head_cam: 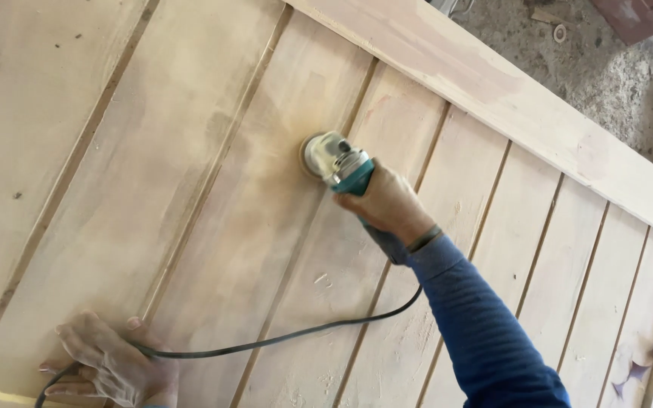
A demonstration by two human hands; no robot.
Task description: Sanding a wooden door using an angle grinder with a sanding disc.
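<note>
My right hand [388, 204], in a blue sleeve, grips a teal angle grinder [339, 166] with a sanding disc pressed flat on a pale wooden panel of grooved boards [213, 189]. The disc sits on a board near the panel's middle, beside a groove. My left hand [107, 363], dusty, rests flat with fingers spread on the panel's near left corner. The grinder's black cord [281, 338] runs from the tool across the boards and passes under my left hand.
A wide frame rail [508, 91] borders the panel at the upper right. Beyond it lies a dusty concrete floor [614, 68] with scraps and a reddish board. Patches of filler show at the lower right.
</note>
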